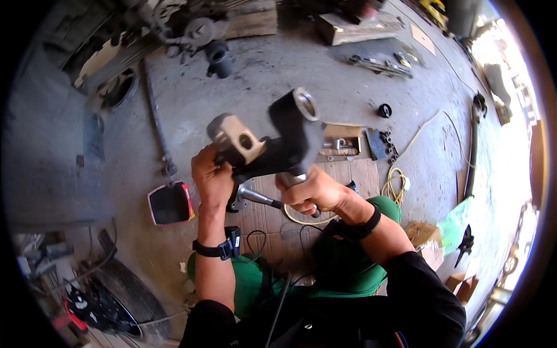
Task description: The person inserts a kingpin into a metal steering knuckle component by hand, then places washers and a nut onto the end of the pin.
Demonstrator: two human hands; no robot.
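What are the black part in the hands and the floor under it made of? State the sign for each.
Black part: looks like cast or forged metal, matte black coat, with a bare bright ring at the top and a pale tan face. Both hands grip it, left hand, right hand. Floor: probably concrete, grey, rough, stained.

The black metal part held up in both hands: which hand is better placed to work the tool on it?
Probably the right hand: it already grips the tool handle below the black part. The left hand clamps the part's side, steadying it.
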